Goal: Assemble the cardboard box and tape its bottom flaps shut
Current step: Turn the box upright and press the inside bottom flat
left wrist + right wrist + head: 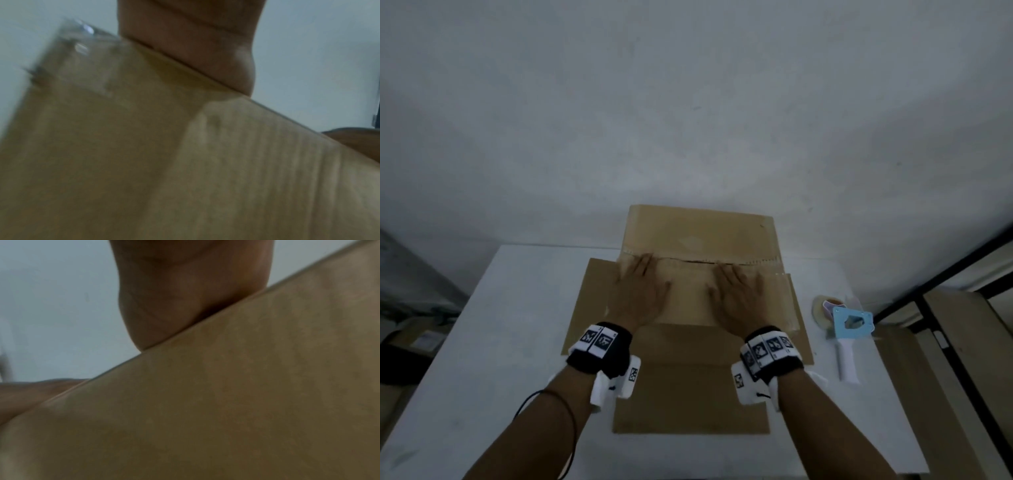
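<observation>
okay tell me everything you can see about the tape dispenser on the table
The tape dispenser lies on its side on the white table, to the right of the cardboard box and apart from it. It has a light blue plate-like body with a cut-out hole, a white handle pointing toward the person, and a roll of pale tape at its far end. It looks like plastic. Neither hand touches it; both rest flat on the cardboard.

The cardboard box [698,236] is looking matt brown, its ribbing showing through, with glossy clear tape [82,32] shining at one corner. The tabletop [517,325] is looking smooth white.
</observation>
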